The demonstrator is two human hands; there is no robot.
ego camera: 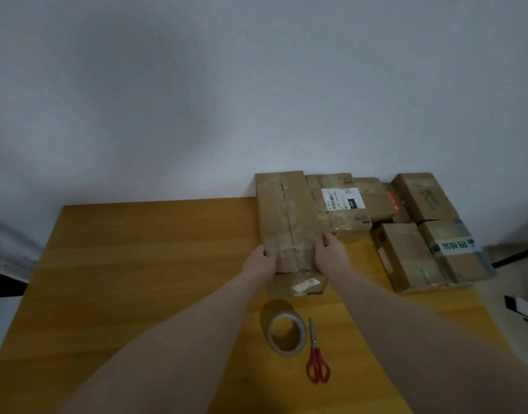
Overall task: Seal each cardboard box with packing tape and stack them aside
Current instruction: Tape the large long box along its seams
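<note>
A long taped cardboard box (286, 216) is held above the yellow wooden table (143, 264), near its far edge. My left hand (260, 262) grips the box's near left corner, and my right hand (330, 252) grips its near right side. Under the near end of this box a flatter box (297, 284) with a white label shows. A roll of clear packing tape (286, 333) lies flat on the table closer to me, with red-handled scissors (316, 358) just to its right.
Several more cardboard boxes sit at the far right: one with a white shipping label (342, 201), a small one (373, 198), one against the wall (422, 197), and two nearer ones (406, 255) (456, 249). A pale wall rises behind the table.
</note>
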